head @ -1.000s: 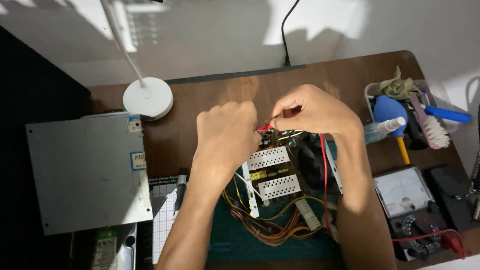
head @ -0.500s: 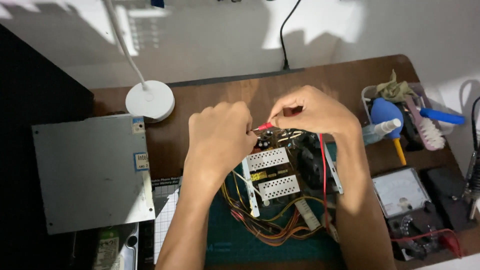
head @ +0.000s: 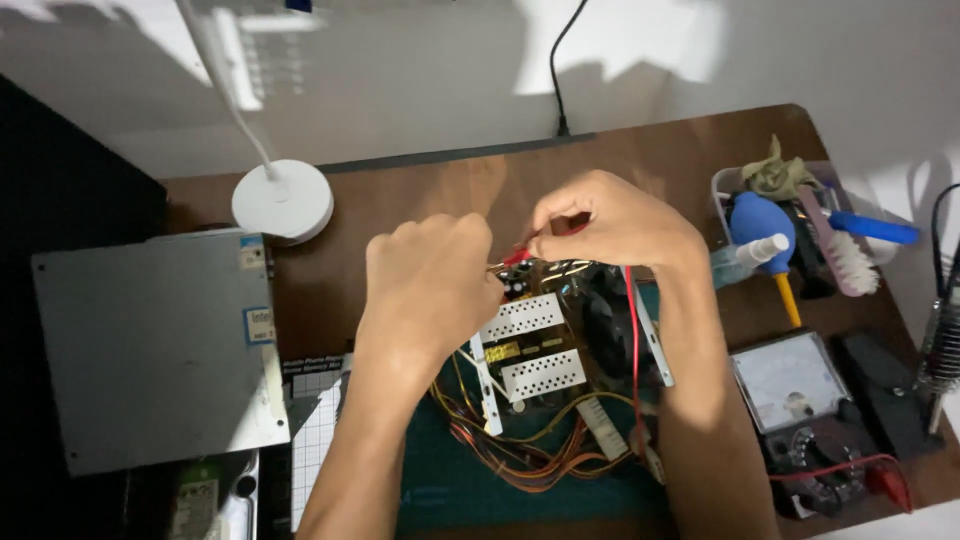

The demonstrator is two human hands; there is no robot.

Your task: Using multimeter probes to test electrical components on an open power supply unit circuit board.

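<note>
Metal cover (head: 150, 345) lies far left, lamp base (head: 283, 199) behind it. Left hand (head: 430, 285) curled over circuit board (head: 535, 345) at desk centre; what it grips cannot be told. Right hand (head: 610, 222) pinches red probe (head: 520, 256), tip at board's far edge. Meter (head: 795, 385) sits right. Step in hand looks like probing board; next move calls for steady tip contact.

- Left hand (head: 428, 285): bare, no glove, no ring or other jewellery seen on the visible back and knuckles.
- Right hand (head: 610, 220): bare likewise, ungloved, fingers unadorned where they showed.
- Left forearm: uncovered along its whole visible length to the lower picture edge; no sleeve, cuff, watch or band.
- Right forearm: uncovered in the same way, wrist free of strap or bracelet; no sleeve edge came into view.
</note>
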